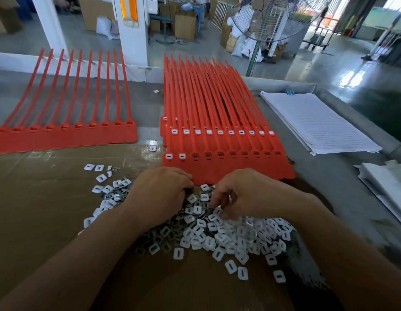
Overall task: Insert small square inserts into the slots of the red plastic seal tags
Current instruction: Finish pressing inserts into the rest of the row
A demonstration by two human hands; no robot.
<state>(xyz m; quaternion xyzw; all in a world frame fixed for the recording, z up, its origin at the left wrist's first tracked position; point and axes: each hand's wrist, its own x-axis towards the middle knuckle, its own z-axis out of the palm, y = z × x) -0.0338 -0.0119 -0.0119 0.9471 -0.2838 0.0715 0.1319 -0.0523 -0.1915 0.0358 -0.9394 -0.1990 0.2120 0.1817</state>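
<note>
A loose pile of small white square inserts lies on brown cardboard in front of me. Both hands are down in it with curled fingers. My left hand has its fingertips buried at the pile's far edge; what they hold is hidden. My right hand pinches among the inserts with its fingertips. Just beyond lies a stacked batch of red seal tags. In its front row the two leftmost slots carry white inserts and the others show dark slots. The row behind is filled with inserts. A single strip of red tags lies at the left, slots without inserts.
A stack of white lined sheets lies at the right, more white paper nearer the right edge. One stray insert sits between the two tag batches. The grey table ends beyond the tags, with a factory floor and a standing fan behind.
</note>
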